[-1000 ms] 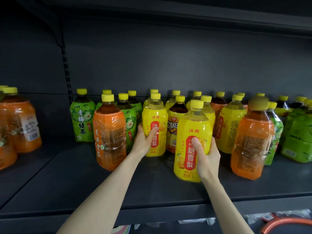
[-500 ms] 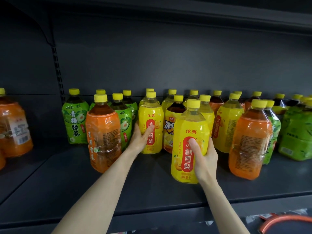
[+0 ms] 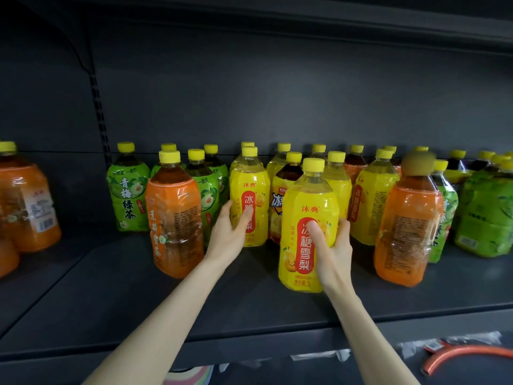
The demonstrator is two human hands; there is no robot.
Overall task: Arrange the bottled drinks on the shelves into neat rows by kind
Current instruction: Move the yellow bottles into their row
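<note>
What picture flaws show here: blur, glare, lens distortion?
Head view: the cap of the right orange bottle is smeared to a blur; glare streaks the wrap of the centre-left orange bottle; the shelf edge bows slightly from the wide lens; the front yellow bottle label reads sharp.

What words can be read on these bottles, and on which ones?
"沐典", "冰糖雪梨": front yellow bottle.
"沐典", "冰": rear yellow bottle, rest covered by left hand.
"青梅绿茶": leftmost green bottle.
"茉莉", "茶": orange bottle beside it.
All smaller print: too small or blurred.
</note>
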